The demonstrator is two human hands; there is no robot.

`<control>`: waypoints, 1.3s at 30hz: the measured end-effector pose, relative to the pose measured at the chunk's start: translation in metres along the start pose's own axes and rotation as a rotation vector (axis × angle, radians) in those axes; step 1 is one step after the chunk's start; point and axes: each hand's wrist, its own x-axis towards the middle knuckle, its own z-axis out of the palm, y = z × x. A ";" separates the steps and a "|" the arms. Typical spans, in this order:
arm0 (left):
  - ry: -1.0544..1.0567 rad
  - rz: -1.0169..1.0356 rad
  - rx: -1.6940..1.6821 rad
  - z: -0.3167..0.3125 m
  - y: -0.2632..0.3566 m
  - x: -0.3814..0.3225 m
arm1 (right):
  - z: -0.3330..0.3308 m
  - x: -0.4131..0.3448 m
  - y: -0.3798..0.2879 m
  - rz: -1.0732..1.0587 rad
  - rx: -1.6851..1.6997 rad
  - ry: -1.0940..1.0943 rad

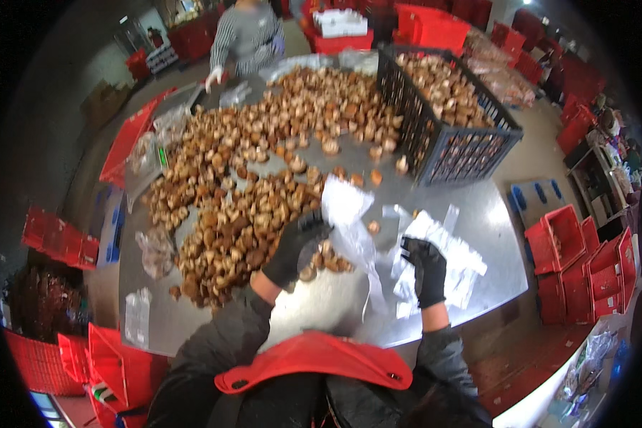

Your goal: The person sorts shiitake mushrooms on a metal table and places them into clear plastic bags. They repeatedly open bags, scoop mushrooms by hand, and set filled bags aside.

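Observation:
A large heap of brown-capped mushrooms point(257, 214), apparently shiitake, spreads over a metal table point(492, 224). My left hand point(302, 241), in a black glove, is at the heap's right edge. Its fingers grip a thin white plastic bag point(348, 208), which hangs blurred down towards the tabletop. A few mushrooms point(329, 259) lie just right of the left wrist. My right hand point(425, 270), also black-gloved, is over a loose stack of white plastic bags point(463, 267) with its fingers bent. Whether those fingers pinch a bag is hard to see.
A black plastic crate point(460, 144) full of mushrooms stands at the table's back right. Across the table is a person point(249, 40) in a striped top. Crumpled clear bags point(155, 251) and a scale with a lit display point(163, 157) are at left. Red crates point(556, 238) surround the table.

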 end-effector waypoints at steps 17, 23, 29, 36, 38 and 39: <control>-0.271 0.545 1.091 0.028 -0.009 -0.017 | 0.038 -0.014 -0.072 0.212 -0.020 -0.395; -0.162 0.164 0.577 0.021 -0.008 -0.030 | 0.057 -0.021 -0.103 0.396 -0.109 -0.244; -0.054 -0.312 0.196 0.045 -0.012 -0.027 | 0.079 -0.029 -0.084 0.152 -0.105 -0.318; 0.184 0.073 0.455 0.001 -0.037 -0.028 | 0.069 -0.032 -0.066 0.149 -0.041 -0.080; 0.196 0.240 0.759 -0.025 -0.044 -0.027 | 0.071 -0.031 -0.089 0.166 -0.031 -0.004; 0.169 0.280 0.859 -0.022 -0.038 -0.025 | 0.063 -0.029 -0.084 0.136 -0.044 0.050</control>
